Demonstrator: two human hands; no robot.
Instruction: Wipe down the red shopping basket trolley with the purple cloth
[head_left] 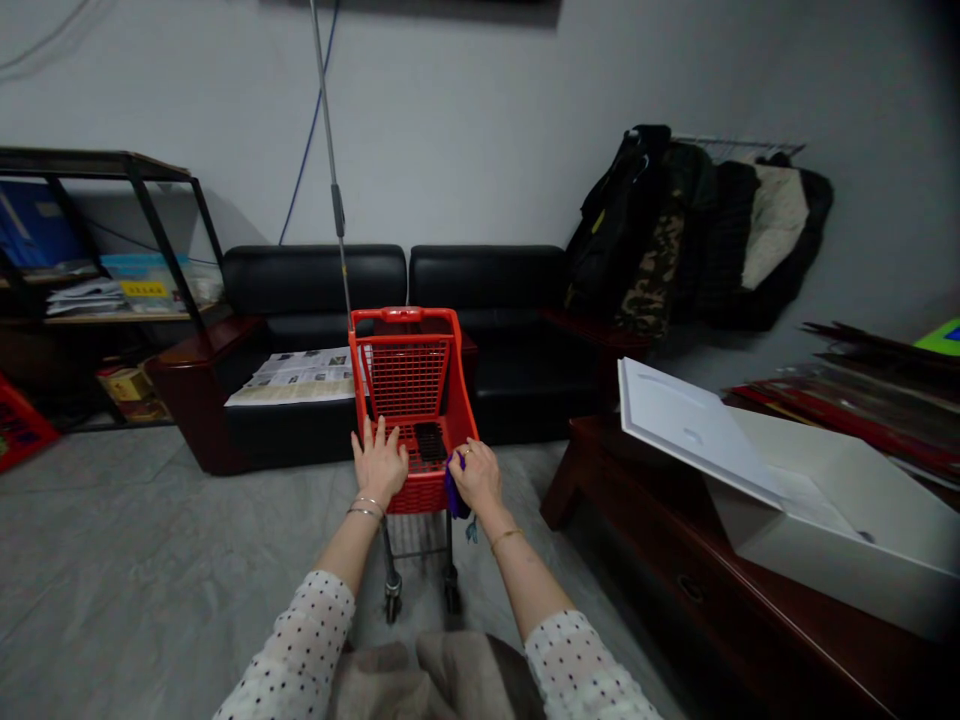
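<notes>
A small red shopping cart (421,494) stands upright before me on grey legs with casters, its handle at the far end. At the near left of its basket is my left hand (380,463), open with fingers stretched out; whether it presses on the rim I cannot tell. My right hand (480,478) is closed on a bunched purple cloth (454,492) at the basket's near right corner. Part of the cloth hangs below the fingers. A dark patch or flat item (430,441) shows inside the basket; its kind is unclear.
Behind the cart is a black sofa (517,370) with newspapers (300,376) on its seat. At right, a dark wooden table (675,545) bears an open white box (817,545). A shelf (161,178) stands left; coats (697,230) hang at the wall. A thin pole (330,150) rises behind the cart.
</notes>
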